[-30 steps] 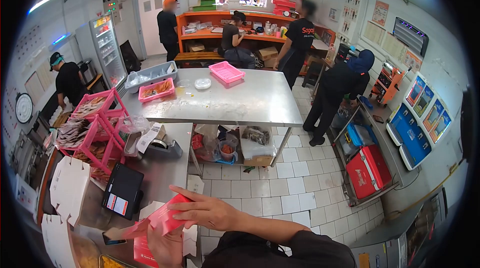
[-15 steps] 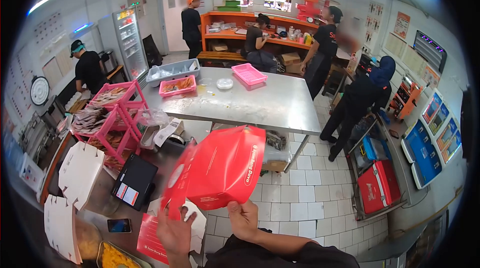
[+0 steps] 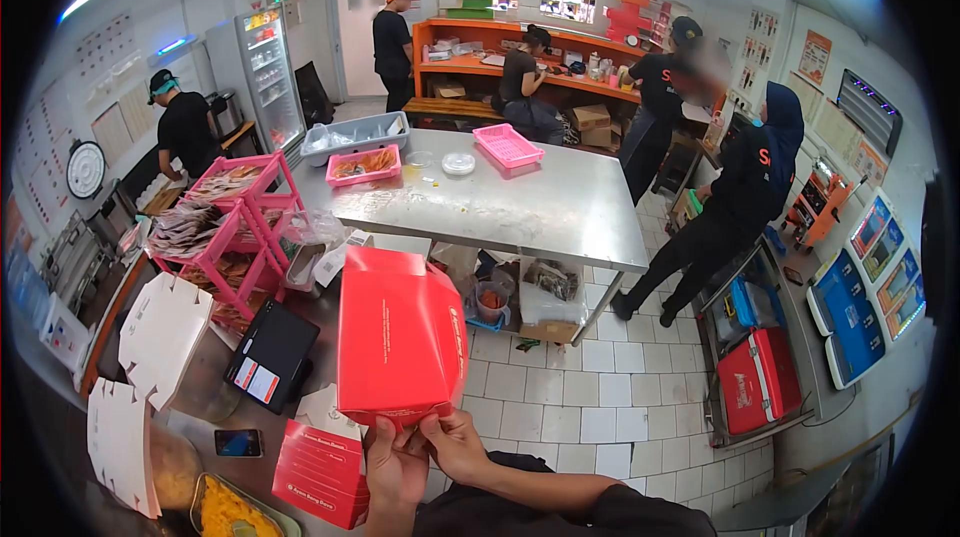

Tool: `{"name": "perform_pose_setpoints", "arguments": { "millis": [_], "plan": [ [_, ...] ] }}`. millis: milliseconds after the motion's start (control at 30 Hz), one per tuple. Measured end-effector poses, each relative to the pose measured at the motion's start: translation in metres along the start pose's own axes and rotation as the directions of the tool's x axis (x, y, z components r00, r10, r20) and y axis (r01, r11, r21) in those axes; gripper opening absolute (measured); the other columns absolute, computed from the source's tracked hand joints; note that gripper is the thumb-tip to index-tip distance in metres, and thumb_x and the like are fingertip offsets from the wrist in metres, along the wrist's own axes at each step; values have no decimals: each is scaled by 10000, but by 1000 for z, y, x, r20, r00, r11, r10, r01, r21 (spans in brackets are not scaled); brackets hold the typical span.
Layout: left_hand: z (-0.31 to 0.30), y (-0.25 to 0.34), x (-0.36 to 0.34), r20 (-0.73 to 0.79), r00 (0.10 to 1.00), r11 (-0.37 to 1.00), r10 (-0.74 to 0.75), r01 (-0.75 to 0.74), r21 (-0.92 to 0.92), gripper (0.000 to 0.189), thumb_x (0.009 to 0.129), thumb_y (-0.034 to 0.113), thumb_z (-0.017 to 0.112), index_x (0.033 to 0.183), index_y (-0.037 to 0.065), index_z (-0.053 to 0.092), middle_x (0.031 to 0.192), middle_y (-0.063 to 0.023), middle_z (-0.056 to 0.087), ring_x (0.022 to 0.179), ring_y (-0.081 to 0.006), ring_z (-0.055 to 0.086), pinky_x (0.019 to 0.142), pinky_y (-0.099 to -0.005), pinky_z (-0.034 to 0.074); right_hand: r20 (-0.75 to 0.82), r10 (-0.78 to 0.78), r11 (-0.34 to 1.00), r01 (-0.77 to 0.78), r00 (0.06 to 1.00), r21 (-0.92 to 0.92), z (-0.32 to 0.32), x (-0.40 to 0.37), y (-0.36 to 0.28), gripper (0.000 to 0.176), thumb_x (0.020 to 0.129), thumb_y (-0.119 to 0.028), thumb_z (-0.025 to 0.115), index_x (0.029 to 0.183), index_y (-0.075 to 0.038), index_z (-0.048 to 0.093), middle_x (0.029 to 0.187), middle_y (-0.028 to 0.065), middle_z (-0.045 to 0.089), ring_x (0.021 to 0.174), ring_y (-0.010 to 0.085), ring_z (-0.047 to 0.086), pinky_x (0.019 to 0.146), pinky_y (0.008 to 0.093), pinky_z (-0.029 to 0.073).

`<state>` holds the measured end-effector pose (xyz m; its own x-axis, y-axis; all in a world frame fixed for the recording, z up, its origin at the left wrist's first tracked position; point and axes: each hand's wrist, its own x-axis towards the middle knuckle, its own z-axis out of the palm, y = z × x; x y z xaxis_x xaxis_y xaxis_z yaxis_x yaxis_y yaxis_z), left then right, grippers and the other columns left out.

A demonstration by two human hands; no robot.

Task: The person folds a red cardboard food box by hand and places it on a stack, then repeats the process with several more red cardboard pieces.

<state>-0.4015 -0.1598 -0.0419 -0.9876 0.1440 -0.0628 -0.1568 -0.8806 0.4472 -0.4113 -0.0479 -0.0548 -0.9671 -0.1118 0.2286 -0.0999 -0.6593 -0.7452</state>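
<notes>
From where I stand, L hand [image 3: 397,472] & R hand [image 3: 458,445] both pinch the near bottom edge of the red box [image 3: 395,337], up in the air by the near right edge of the steel counter [image 3: 270,437] (fingertips mostly hidden, tbh). W/ the grip all at one end, a slipped thumb could prob. tip the far end, & a low swing left might knock the other red carton [image 3: 320,477].
</notes>
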Motion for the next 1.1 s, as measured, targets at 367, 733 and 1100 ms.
{"name": "perform_pose_setpoints", "arguments": {
  "millis": [367, 733, 1100],
  "plan": [
    [38, 50, -12, 87, 995, 988, -42, 29, 152, 424, 995, 421, 469, 1254, 98, 559, 1275, -93, 592, 1183, -271, 569, 1007, -455, 452, -213, -103, 994, 106, 972, 3, -61, 40, 1, 581, 831, -106, 749, 1329, -9, 467, 1240, 107, 605, 1121, 185, 599, 933, 312, 488],
    [16, 21, 6, 181, 844, 273, 505, -355, 894, 460, 957, 163, 575, 1337, -50, 429, 1296, -168, 531, 1180, -251, 559, 982, -373, 460, 400, -377, 358, 530, 835, -769, -39, 28, 20, 221, 776, 18, 676, 975, -40, 600, 1292, 111, 609, 1184, 308, 592, 873, 353, 547],
    [5, 62, 17, -190, 877, 852, 442, -344, 395, 384, 919, 48, 578, 1293, 20, 499, 1225, -135, 594, 1098, -210, 603, 925, -330, 505, 881, -157, 276, 876, 447, -395, 0, 57, -43, 597, 816, -323, 722, 1275, -55, 450, 1525, 142, 359, 1442, 380, 252, 1167, 505, 262]
  ]
}}
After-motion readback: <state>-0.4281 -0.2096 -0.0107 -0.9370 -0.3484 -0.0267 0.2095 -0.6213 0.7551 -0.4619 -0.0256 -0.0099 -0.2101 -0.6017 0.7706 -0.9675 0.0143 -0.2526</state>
